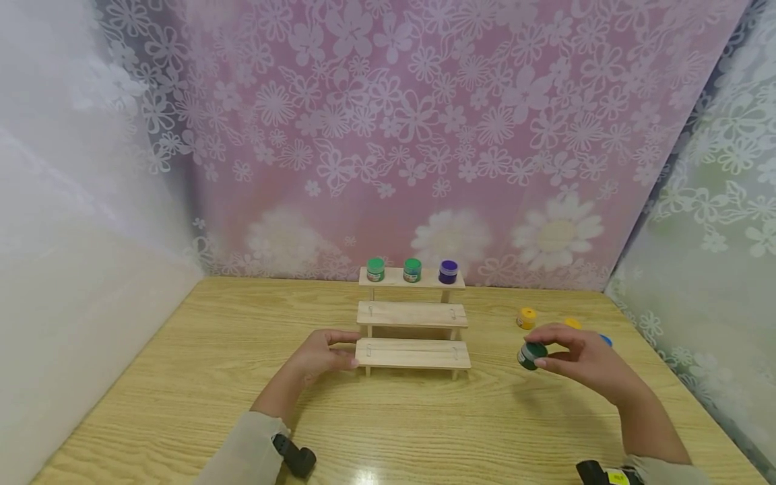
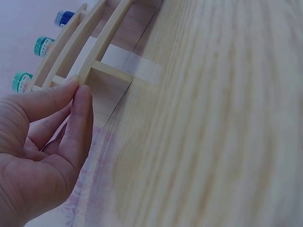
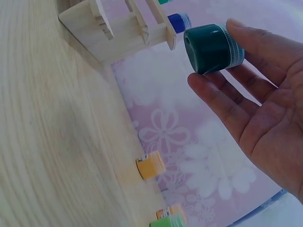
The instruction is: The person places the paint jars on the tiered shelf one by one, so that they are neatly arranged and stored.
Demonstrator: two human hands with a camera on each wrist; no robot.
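Note:
A three-step wooden display stand [image 1: 412, 355] stands on the table. My left hand [image 1: 323, 351] pinches the left end of its lowest shelf between thumb and fingers, as the left wrist view [image 2: 52, 137] also shows. To the right of the stand, my right hand [image 1: 585, 360] holds a dark green paint jar [image 1: 531, 356] above the table. In the right wrist view the jar [image 3: 213, 47] is tilted on its side between thumb and fingertips. On the top shelf sit a green jar [image 1: 376, 270], a second green jar [image 1: 412, 271] and a purple jar [image 1: 448, 272].
Right of the stand are a yellow jar [image 1: 527, 318], another yellow jar [image 1: 572, 324] and a blue jar [image 1: 605, 340], the latter two partly behind my right hand. A light green jar [image 3: 168, 221] shows in the right wrist view. A flowered curtain [image 1: 388, 135] hangs behind the table.

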